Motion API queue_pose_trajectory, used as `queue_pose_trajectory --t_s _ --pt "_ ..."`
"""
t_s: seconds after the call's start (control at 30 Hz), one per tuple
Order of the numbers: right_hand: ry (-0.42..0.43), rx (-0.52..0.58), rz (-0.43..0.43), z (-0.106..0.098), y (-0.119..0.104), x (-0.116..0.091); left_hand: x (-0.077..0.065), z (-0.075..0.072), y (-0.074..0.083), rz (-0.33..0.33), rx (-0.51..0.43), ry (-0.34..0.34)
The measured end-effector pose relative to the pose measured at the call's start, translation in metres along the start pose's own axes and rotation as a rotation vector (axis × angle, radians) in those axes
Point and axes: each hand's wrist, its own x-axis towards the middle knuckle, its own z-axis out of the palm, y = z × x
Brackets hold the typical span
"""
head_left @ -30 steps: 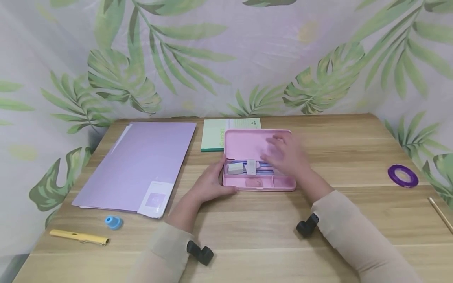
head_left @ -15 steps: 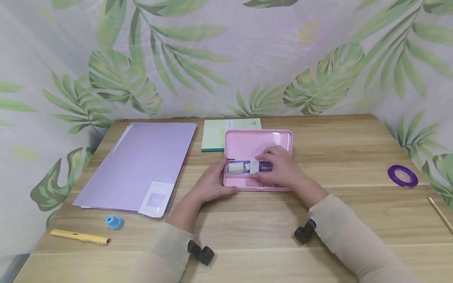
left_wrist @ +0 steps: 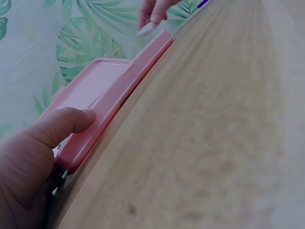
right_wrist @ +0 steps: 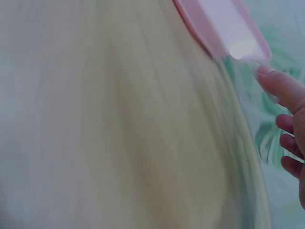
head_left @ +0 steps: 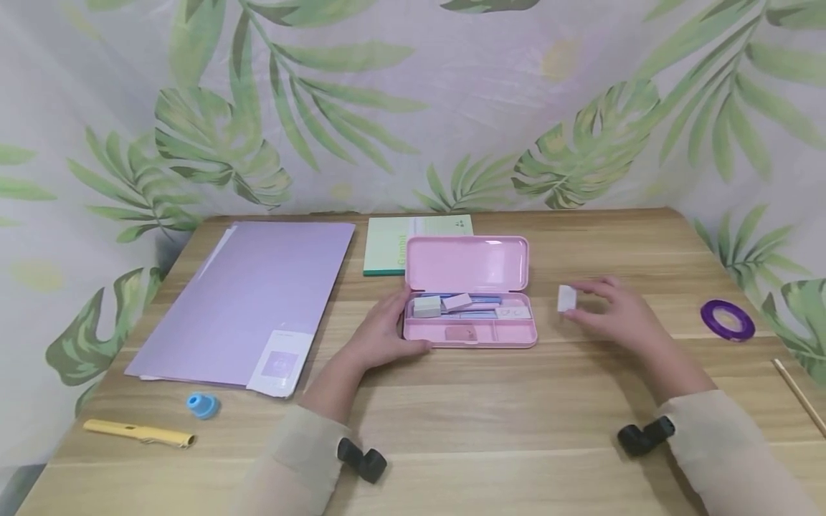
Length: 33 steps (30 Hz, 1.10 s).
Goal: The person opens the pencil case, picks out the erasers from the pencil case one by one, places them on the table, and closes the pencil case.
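Observation:
A pink pencil case point(head_left: 467, 263) lies with its lid up. My left hand point(head_left: 381, 335) holds its left end, the thumb pressed on the front wall, as the left wrist view shows. Right of the case, my right hand point(head_left: 619, 315) pinches a small white eraser point(head_left: 567, 298) between thumb and fingers, above the table. Inside the back compartment are a pale eraser block point(head_left: 426, 307), a pinkish block point(head_left: 457, 302), a white printed piece point(head_left: 513, 313) and several blue and purple pens or pencils. The front compartment holds a flat pinkish-brown piece point(head_left: 461, 332).
Behind the case lies a green notebook point(head_left: 383, 247). A purple folder point(head_left: 258, 294) covers the table's left side, with a blue cap-shaped piece point(head_left: 203, 405) and a yellow pen point(head_left: 138, 432) nearer. Purple tape point(head_left: 727, 319) and a thin stick point(head_left: 800, 398) lie far right.
My right hand has reached into the pencil case, taken the white eraser from atop the pens, and moved right with it. My left hand stays on the case's left end.

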Motion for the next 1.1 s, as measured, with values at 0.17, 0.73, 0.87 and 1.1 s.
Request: queue_pose_trajectory --t_s 0.17,0.73,0.87,1.1 --pt "-0.039 -0.034 -0.021 -0.001 0.022 -0.008 -0.002 -0.001 -0.002 0.007 -0.002 0.005" --pt "0.013 -0.011 0.01 0.031 -0.028 0.005 -0.002 -0.001 -0.003 0.011 0.01 0.009" --pt "0.023 0.033 0.044 0.06 -0.067 0.016 -0.002 -0.001 -0.002 -0.004 0.004 -0.001" --pt "0.063 0.016 -0.037 0.095 -0.108 0.032 -0.001 -0.001 0.0 0.005 0.014 -0.003"
